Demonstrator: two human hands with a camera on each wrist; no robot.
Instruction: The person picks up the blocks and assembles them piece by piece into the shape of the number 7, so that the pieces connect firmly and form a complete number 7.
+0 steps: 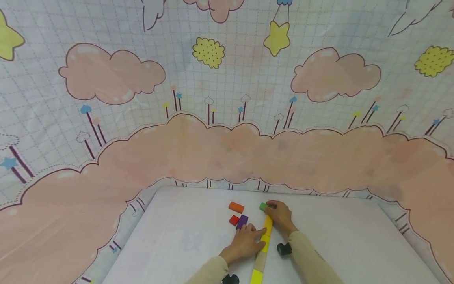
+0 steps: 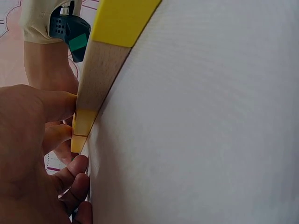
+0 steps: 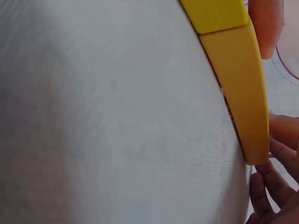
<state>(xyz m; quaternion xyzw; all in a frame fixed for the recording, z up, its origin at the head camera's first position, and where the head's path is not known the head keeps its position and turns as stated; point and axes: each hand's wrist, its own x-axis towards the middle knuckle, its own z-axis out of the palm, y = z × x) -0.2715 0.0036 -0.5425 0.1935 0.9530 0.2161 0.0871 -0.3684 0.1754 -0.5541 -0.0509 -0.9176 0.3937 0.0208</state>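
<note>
Head view: A straight row of blocks (image 1: 262, 255) lies on the white tabletop (image 1: 159, 244), running from the lower frame edge toward the far side. From near to far: a bright yellow block (image 1: 257, 277), a bare wood-coloured block (image 1: 260, 262), a second yellow block (image 1: 266, 241) and an amber-yellow block (image 1: 269, 224). The left hand (image 1: 244, 242) has thumb and index finger spread, both touching the row's left side. The right hand (image 1: 280, 215) is at the far end, fingertips against a green block (image 1: 263, 206); whether it is gripped cannot be determined. An orange block (image 1: 236, 207), red block (image 1: 234, 220) and purple block (image 1: 242, 221) lie left of the row.

Left wrist view: Faces are flat, with pale grain visible on the wood-coloured block. Thumb and index finger contact the side.

Right wrist view: The amber-yellow block is smooth and meets its yellow neighbour at a narrow seam.
</note>
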